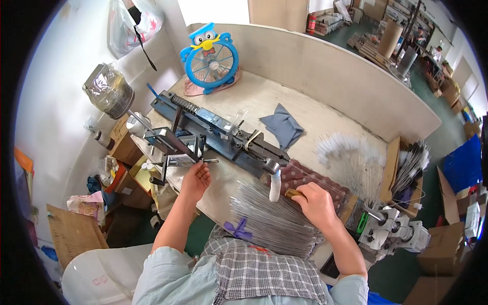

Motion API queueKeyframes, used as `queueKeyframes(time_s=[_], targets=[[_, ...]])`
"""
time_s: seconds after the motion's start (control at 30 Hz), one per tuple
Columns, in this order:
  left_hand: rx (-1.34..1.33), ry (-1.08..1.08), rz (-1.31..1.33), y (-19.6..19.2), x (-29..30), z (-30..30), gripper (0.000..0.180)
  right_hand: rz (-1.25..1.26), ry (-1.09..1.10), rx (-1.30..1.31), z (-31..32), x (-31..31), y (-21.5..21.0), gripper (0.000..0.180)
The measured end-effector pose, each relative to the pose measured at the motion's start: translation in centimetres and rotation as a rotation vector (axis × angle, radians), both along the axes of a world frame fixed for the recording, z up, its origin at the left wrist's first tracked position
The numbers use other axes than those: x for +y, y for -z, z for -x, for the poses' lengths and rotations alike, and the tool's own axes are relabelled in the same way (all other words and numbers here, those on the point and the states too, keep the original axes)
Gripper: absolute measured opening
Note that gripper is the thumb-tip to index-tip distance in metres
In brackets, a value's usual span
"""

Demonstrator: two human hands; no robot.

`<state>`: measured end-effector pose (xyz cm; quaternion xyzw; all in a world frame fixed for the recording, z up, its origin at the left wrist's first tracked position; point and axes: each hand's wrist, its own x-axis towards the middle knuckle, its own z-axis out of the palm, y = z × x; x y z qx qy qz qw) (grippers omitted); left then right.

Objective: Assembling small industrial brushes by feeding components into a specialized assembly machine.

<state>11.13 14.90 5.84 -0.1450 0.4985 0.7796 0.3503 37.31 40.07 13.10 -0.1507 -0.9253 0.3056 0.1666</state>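
My left hand point(197, 180) is raised with curled fingers at the metal fixture point(178, 145) on the left of the bench tool. What its fingertips hold, if anything, is too small to make out. My right hand point(317, 204) pinches a short brown-yellow piece point(293, 193) between thumb and fingers. That piece is just right of the white-wrapped lever handle point(275, 188) of the long dark bench tool point(218, 132). In front of me lies a thick bundle of thin metal rods point(274, 218), with a purple tie point(238, 229) at its left end.
A blue cartoon-shaped fan point(211, 61) and a grey cloth point(282, 125) are behind the tool. White-tipped rods point(351, 157) lie at the right, near a dotted brown cloth point(310, 178). A grey metal machine point(391, 229) juts out at the right edge. Cardboard boxes point(124, 145) crowd the left.
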Motion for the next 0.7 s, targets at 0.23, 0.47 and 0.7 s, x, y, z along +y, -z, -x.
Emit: queueKeyframes(time_s=[0.23, 0.47, 0.7], targets=[[-0.012, -0.175, -0.049, 1.2, 1.4, -0.2, 0.013, -0.019, 0.030, 0.040, -1.2, 0.3, -3.6, 0.015], [0.223, 0.476, -0.240, -4.5, 11.3, -13.7, 0.015, -0.155, 0.232, 0.032, -2.7, 4.3, -5.2, 0.017], [0.388, 0.625, -0.227, -4.1, 18.0, -17.7, 0.018, 0.459, 0.295, 0.025, -4.5, 5.2, -3.9, 0.018]])
